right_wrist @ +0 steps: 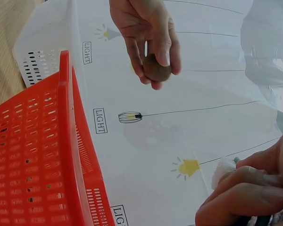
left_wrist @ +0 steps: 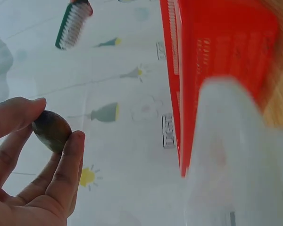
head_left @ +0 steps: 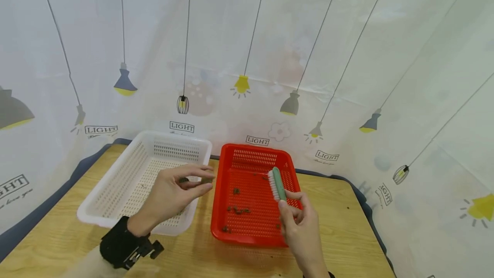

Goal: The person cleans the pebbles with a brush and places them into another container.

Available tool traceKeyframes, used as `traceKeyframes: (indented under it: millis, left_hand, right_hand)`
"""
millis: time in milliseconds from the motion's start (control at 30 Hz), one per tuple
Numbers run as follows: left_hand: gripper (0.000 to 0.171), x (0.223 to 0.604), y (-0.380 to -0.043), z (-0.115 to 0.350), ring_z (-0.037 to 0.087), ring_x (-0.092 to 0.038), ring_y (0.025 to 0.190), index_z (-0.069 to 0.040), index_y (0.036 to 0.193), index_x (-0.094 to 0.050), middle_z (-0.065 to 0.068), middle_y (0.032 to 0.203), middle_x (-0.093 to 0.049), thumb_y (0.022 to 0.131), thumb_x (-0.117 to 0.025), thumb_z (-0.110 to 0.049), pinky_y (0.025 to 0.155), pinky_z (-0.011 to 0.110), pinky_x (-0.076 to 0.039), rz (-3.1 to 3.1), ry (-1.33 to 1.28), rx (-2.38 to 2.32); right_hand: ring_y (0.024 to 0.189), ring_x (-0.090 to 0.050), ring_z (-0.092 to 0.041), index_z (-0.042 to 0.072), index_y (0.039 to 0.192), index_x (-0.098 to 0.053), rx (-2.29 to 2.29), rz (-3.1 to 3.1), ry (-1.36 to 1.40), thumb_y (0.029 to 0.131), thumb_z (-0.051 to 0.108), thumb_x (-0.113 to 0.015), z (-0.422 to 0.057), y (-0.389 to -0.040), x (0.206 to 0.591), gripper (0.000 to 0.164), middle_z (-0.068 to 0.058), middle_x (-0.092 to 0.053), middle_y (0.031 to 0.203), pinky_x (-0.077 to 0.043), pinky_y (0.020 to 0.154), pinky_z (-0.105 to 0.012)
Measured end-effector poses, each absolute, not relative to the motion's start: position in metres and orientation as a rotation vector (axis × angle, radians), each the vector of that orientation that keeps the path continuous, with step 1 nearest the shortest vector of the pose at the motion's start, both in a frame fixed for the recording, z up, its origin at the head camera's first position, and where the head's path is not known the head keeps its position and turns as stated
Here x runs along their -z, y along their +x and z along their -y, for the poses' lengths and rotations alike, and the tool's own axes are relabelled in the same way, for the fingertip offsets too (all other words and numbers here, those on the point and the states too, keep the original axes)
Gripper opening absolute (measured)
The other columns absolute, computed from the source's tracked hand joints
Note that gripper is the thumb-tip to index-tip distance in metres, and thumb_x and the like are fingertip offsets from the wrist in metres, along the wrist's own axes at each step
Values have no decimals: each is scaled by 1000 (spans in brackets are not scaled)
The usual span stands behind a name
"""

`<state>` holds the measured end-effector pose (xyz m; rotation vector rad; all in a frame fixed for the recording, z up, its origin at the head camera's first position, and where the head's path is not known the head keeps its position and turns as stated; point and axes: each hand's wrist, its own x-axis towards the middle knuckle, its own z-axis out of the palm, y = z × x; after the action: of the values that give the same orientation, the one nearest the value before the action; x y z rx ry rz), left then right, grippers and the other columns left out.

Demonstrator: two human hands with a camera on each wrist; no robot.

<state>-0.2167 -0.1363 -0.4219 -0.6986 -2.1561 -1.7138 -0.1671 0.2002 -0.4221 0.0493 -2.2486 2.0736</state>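
My left hand (head_left: 170, 192) pinches a smooth, brown-green oval thing (left_wrist: 53, 131) between thumb and fingertips, over the gap between two baskets. Its kind is unclear; it may be a shellfish. With my right hand (head_left: 305, 231) I grip a scrubbing brush (head_left: 281, 183) with a green back and white bristles, held above the right side of the red basket (head_left: 254, 241). The bristles face left, apart from the oval thing. Several small dark green bits (head_left: 239, 210) lie on the red basket's floor. In the right wrist view, my fingers hide most of the brush.
Left of the red basket stands a white plastic basket (head_left: 106, 181) with a few tiny specks inside. Both rest on a wooden table (head_left: 335, 226). Behind the table hangs a pale curtain (head_left: 231, 25) printed with lamps. A black strap (head_left: 122, 243) circles my left wrist.
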Motion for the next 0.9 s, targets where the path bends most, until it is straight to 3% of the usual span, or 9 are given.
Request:
traceKeyframes:
  millis: [367, 633, 900]
  left_hand:
    - [26, 407, -242, 194, -5, -80, 107, -14, 125, -91, 10, 121, -90, 99, -94, -6, 89, 18, -70, 2339, -556, 1397]
    - [29, 413, -254, 236, 19, -84, 104, -14, 128, -90, 7, 117, -89, 99, -95, -11, 84, 15, -68, 2529, -486, 1108]
    - [27, 421, -266, 264, 29, -85, 101, -7, 125, -88, 10, 112, -89, 99, -93, -10, 74, 23, -65, 2696, -456, 905]
  right_hand:
    - [50, -36, -9, 9, 153, -56, -2048, 2281, -12, 122, 20, -64, -209, -172, 422, 34, 3, -47, 68, -33, 46, -19]
    - [49, -33, -7, 7, 153, -55, -2043, 2277, -5, 122, 19, -64, -216, -172, 423, 34, 3, -46, 66, -32, 45, -17]
    - [51, -35, -9, 9, 153, -55, -2044, 2289, -111, 121, 18, -64, -225, -173, 424, 34, 3, -48, 69, -34, 47, -19]
